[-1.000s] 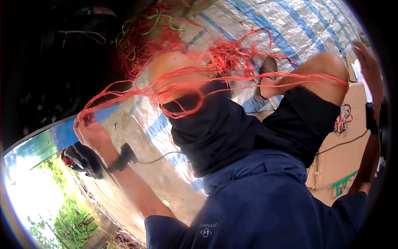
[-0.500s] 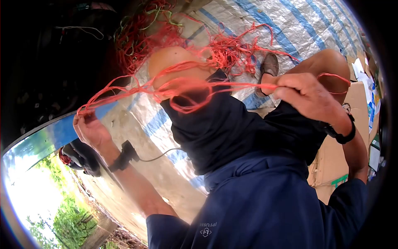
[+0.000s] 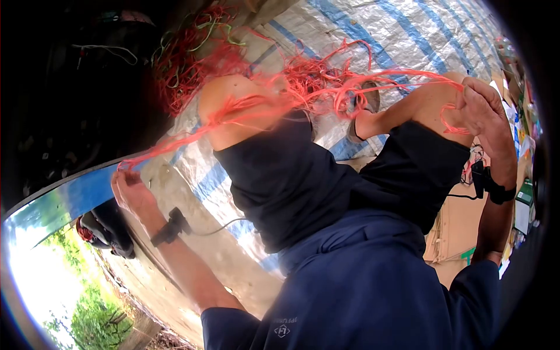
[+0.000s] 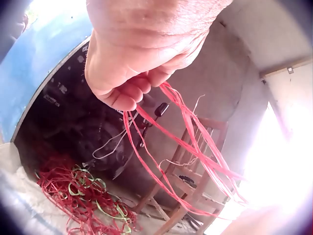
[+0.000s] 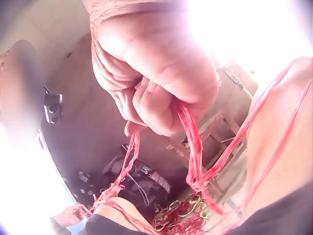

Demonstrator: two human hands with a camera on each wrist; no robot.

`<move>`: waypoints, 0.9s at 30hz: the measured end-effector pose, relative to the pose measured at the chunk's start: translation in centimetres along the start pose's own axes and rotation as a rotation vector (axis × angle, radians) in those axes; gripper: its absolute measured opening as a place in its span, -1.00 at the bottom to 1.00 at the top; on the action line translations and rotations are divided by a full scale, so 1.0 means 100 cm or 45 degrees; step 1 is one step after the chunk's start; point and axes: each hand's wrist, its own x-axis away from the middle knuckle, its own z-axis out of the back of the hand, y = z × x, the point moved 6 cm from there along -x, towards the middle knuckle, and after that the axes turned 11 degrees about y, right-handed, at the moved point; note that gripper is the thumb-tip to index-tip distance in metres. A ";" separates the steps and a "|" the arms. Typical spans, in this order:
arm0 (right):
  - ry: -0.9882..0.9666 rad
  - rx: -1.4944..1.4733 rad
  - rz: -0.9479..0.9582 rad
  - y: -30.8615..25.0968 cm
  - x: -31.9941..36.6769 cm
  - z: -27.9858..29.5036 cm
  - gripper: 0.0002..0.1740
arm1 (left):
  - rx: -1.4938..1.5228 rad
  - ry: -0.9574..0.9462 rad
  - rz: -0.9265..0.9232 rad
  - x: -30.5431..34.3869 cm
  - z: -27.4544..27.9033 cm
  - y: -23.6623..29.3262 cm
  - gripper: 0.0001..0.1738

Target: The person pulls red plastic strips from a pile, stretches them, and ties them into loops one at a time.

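Observation:
A bundle of red plastic twine (image 3: 402,74) stretches across both knees from one hand to the other. At the far left of the head view, my left hand (image 3: 135,192) pinches one end of it. Looped strands hang from those curled fingers in the left wrist view, where the left hand (image 4: 146,44) fills the top. Beside the opposite knee, my right hand (image 3: 483,111) grips the bundle. The right wrist view shows the right hand (image 5: 151,68) as a fist, with red strands (image 5: 190,142) coming out on both sides. A short loop (image 3: 450,119) lies against that knee.
A tangled heap of red and green twine (image 4: 80,196) lies on the floor. Beneath the feet spreads a blue-striped white sheet (image 3: 402,35). A wooden chair (image 4: 195,181) stands farther back. Cardboard (image 3: 452,230) lies at the right, dark shoes (image 3: 108,227) at the left.
My right hand came in from the right edge, took hold of the twine near the middle, then drew it rightward to the knee. The left hand has kept its hold nearly in place.

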 end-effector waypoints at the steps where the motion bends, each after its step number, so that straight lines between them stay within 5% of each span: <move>1: 0.007 0.005 0.005 0.001 -0.001 0.005 -0.65 | -0.021 0.027 0.003 0.003 0.001 0.000 -0.85; 9: 0.184 -0.003 0.007 0.001 -0.009 0.046 -0.67 | -0.255 0.042 -0.120 0.018 -0.002 0.009 -0.81; 27: 0.315 0.010 0.022 0.004 -0.038 0.124 -0.70 | -0.088 -0.024 0.014 -0.006 -0.004 -0.001 -0.91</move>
